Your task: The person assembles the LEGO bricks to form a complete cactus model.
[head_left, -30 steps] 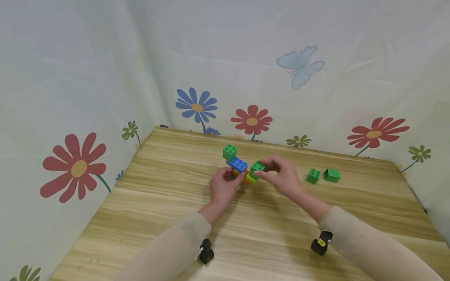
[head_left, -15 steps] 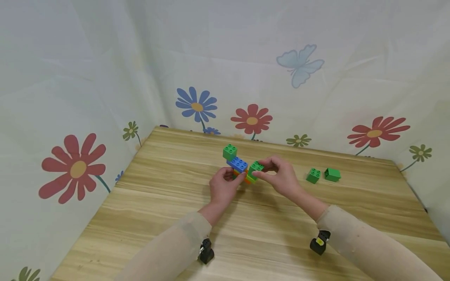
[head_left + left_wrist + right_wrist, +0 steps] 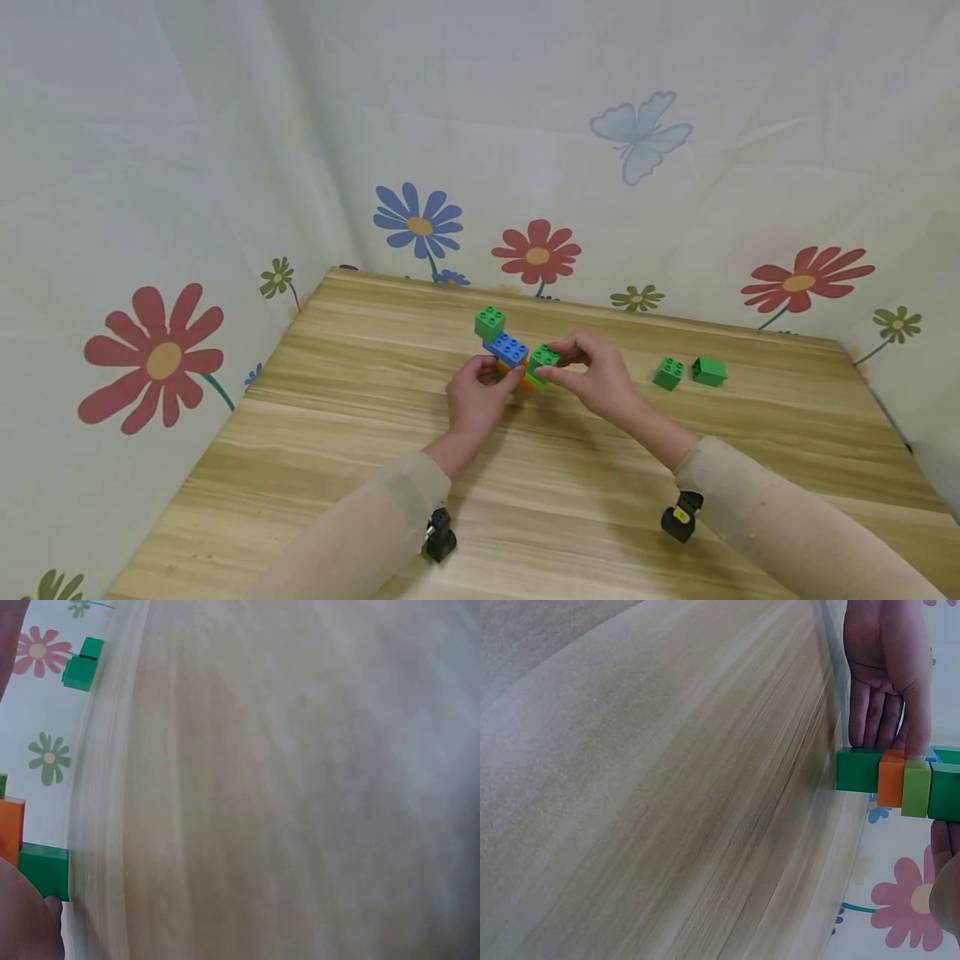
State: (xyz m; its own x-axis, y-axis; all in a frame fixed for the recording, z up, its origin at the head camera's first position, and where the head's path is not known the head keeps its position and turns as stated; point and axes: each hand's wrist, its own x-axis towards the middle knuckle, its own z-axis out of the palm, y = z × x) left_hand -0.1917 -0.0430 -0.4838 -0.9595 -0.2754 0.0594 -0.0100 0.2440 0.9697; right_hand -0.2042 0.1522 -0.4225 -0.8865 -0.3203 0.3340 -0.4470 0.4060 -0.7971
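In the head view my left hand [image 3: 476, 396] grips a small build of toy building bricks from its near left side. At the bottom of the build is a green brick [image 3: 857, 770], with an orange brick [image 3: 890, 780] and a lime brick [image 3: 916, 789] above it. A blue brick [image 3: 507, 348] lies across the build's left part and carries a green brick [image 3: 490, 323] at its far end. Between thumb and fingers, my right hand [image 3: 600, 379] pinches another green brick [image 3: 543, 358] right over the lime one, beside the blue.
Two loose green bricks lie on the wooden table [image 3: 360, 500] to the right: one with studs up [image 3: 668, 373], the other tipped on its side [image 3: 708, 371]. Behind the table hangs a white cloth [image 3: 480, 125] printed with flowers.
The green brick in my right hand has shifted slightly left, closer against the blue brick and over the lime one. My left hand stays on the build.
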